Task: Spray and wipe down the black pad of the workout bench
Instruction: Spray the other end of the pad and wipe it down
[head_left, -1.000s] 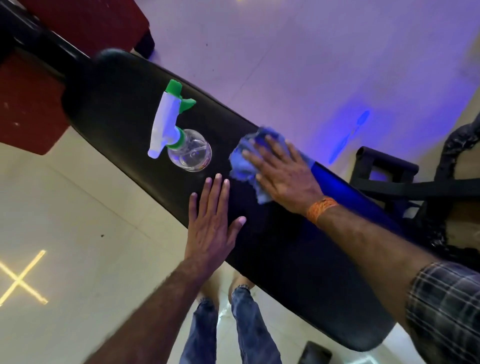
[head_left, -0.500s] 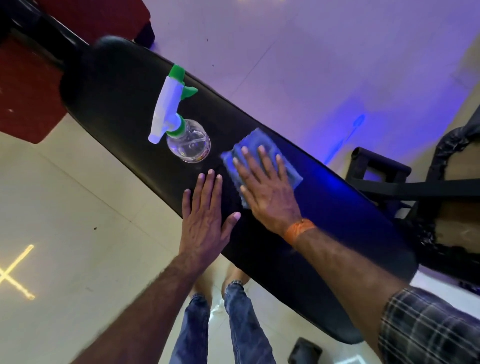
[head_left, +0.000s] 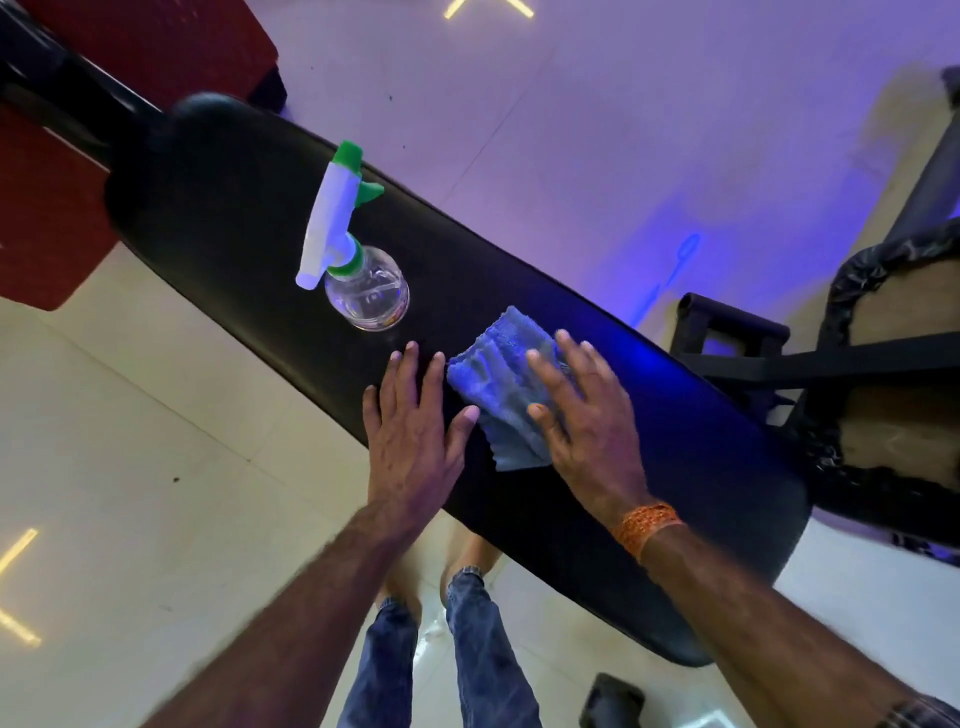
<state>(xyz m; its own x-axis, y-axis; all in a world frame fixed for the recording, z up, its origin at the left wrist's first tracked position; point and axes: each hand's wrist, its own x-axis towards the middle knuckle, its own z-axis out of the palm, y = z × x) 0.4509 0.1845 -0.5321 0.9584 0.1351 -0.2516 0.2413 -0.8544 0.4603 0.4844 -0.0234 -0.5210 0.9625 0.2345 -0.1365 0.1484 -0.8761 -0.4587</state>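
The long black bench pad (head_left: 234, 218) runs diagonally from upper left to lower right. A clear spray bottle (head_left: 358, 270) with a white and green trigger head stands upright on it. My right hand (head_left: 587, 415) presses flat on a blue cloth (head_left: 498, 384) lying on the pad, just right of the bottle. My left hand (head_left: 415, 431) rests flat on the pad's near edge, fingers apart, its thumb close to the cloth. It holds nothing.
A red padded piece of equipment (head_left: 47, 223) sits at upper left beyond the pad's far end. A black frame with a strap (head_left: 737, 338) stands to the right. Pale tiled floor (head_left: 130, 467) lies below, with my legs under the pad.
My right hand has drawn the cloth along the pad toward me, from the far edge to the middle. The cloth now lies flatter. My left hand stays planted.
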